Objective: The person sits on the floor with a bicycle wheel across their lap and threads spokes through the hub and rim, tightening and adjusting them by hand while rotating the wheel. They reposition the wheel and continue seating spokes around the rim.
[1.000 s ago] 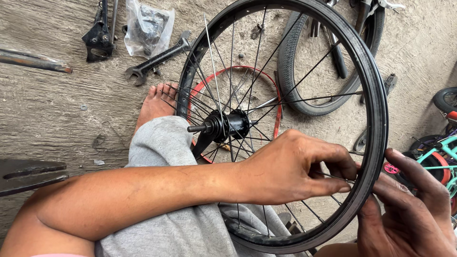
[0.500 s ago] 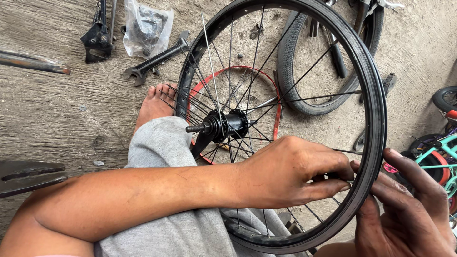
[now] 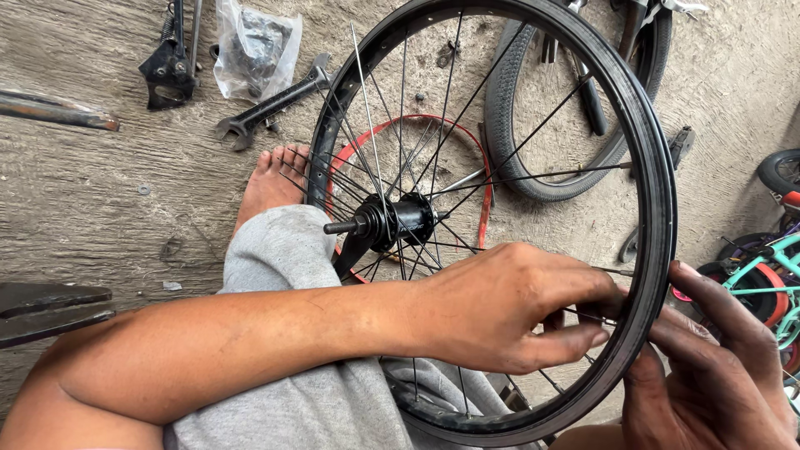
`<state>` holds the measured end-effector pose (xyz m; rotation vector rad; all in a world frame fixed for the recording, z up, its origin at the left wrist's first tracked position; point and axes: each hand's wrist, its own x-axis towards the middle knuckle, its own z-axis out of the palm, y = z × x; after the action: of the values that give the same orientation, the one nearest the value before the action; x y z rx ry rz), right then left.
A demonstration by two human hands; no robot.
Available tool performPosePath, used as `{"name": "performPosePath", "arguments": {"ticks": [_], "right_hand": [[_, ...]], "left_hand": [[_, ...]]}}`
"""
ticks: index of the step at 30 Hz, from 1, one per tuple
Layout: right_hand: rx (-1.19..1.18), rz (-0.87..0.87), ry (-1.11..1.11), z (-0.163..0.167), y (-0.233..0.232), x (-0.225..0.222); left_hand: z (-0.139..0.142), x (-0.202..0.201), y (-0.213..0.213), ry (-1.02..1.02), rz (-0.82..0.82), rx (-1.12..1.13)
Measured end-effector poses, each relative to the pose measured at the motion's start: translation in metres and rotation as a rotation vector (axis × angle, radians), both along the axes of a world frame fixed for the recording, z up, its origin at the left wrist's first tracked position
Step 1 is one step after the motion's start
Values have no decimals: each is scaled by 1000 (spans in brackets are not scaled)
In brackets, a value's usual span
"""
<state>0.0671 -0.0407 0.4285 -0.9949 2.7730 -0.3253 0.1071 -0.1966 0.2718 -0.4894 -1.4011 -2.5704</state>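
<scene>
Rim work: black spoked bicycle wheel (image 3: 650, 208) stands upright over my lap w/ hub (image 3: 392, 223) above grey knee. Left hand (image 3: 517, 312) pinches a thin spoke nr the rim; right hand (image 3: 708, 367) curls loosely on rim's outer edge. Rim feels stiff, light; spokes bendy, so hold by the rim.
</scene>
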Motion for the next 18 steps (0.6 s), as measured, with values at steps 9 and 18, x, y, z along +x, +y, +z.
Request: {"name": "performPosePath", "arguments": {"ticks": [9,18], "right_hand": [[-17,-8,-51,2,-15,0],[-101,-58,-50,-2,-16,4]], "left_hand": [[-1,4,3,30,90,-88],[-2,2,6,43,101,4]]}}
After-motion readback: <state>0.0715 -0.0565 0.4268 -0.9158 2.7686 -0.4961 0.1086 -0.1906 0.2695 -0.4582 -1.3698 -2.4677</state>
